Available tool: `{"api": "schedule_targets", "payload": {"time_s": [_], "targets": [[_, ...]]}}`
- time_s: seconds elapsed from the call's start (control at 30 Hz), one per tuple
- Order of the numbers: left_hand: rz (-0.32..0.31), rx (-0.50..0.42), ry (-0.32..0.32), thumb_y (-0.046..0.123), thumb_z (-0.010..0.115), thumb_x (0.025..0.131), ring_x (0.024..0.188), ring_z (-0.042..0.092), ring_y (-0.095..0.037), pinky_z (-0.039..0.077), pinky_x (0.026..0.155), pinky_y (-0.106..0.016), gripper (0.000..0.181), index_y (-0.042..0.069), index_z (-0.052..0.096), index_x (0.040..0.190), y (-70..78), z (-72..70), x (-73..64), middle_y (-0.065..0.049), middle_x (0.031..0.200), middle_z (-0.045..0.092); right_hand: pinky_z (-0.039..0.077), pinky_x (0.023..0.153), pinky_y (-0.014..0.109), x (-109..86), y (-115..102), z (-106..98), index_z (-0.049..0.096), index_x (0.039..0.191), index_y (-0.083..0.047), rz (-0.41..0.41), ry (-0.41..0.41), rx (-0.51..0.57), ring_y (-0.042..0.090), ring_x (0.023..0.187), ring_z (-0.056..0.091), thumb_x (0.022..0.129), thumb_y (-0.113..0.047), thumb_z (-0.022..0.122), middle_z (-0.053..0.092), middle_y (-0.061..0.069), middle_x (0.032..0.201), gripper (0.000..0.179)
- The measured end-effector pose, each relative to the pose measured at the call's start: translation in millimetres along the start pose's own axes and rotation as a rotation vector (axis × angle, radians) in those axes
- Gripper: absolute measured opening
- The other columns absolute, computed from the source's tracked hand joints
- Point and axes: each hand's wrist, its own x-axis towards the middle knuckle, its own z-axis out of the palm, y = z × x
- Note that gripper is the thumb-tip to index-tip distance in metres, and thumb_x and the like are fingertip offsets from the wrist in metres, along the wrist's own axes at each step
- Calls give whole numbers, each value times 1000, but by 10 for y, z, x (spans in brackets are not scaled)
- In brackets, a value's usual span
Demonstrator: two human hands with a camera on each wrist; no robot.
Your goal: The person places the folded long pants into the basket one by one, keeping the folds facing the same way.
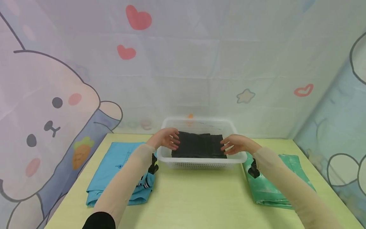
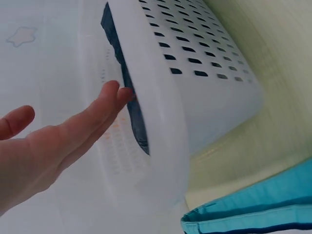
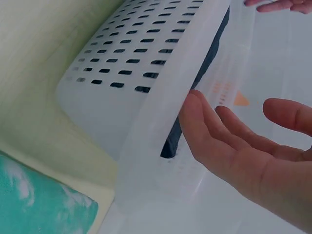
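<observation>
A folded black garment lies inside a white perforated plastic basket at the back of the table. My left hand is over the basket's left end, fingers relaxed beside the garment's left edge. Over the opposite end, my right hand has its fingertips at the garment's right edge. In the left wrist view the fingers are extended, thumb apart, close over the dark cloth. The right wrist view has the fingers loosely bent at the rim, with nothing gripped between them and the thumb.
A folded blue garment with buttons lies on the pale yellow table left of the basket, partly under my left forearm. Right of it lies a folded green garment, partly behind my right forearm. A printed cloth backdrop hangs behind the table.
</observation>
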Motion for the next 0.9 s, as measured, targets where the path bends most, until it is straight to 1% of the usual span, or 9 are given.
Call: {"api": "schedule_targets", "payload": {"time_s": [0.23,0.37,0.5,0.6,0.63,0.67,0.77,0.83,0.9], "targets": [[105,-44,-70,19,37,92,123,39,-42,34,102,-46,49,-6,30,134,37,39,-138,-23,138,35,48,83,30,-182,-25,32,21,140,1,-121,50,18,36,121,44,96,-21,34,33,26,138,51],[169,-13,-109,21,39,91,113,51,-36,41,95,-42,45,-4,39,129,22,61,-224,-20,131,45,45,91,31,-297,-48,32,20,141,-2,-153,10,135,28,115,52,96,-21,34,29,24,142,51],[206,-5,-134,25,36,93,114,51,-34,41,96,-42,45,-2,39,130,-28,114,-283,-17,131,46,44,93,32,-409,-34,40,17,142,-3,-178,-42,184,26,117,50,97,-23,33,24,24,144,52],[232,-31,-149,24,36,94,116,50,-32,39,98,-43,44,0,39,131,-98,125,-264,-15,133,46,44,94,34,-486,8,46,18,142,-4,-203,-54,191,32,123,43,97,-25,32,25,23,144,52],[259,-54,-201,26,40,93,113,53,-32,42,95,-43,44,2,42,130,-172,52,-116,-14,130,49,43,94,34,-509,27,46,18,142,-4,-214,-58,190,33,124,42,97,-26,32,26,22,143,52],[265,-66,-211,27,43,92,112,54,-31,42,94,-43,44,3,44,129,-203,40,-80,-13,129,51,43,94,34,-529,47,46,19,142,-5,-222,-61,189,33,125,40,97,-27,32,28,21,143,52],[291,-53,-224,28,44,92,110,55,-30,43,93,-43,43,5,44,129,-285,67,-69,-13,128,52,42,95,35,-594,114,50,21,142,-5,-246,-75,184,32,124,42,97,-29,34,36,17,140,52],[292,-21,-209,28,42,93,111,55,-32,42,93,-44,43,5,43,129,-317,135,-134,-14,129,51,41,96,37,-628,163,58,22,141,-5,-259,-88,173,31,123,44,97,-30,34,44,11,136,52],[285,36,-158,25,36,95,114,52,-33,41,95,-44,42,2,41,131,-271,307,-450,-16,132,47,40,97,39,-660,213,63,23,141,-4,-273,-91,166,29,121,46,97,-30,34,50,5,130,52]]}}
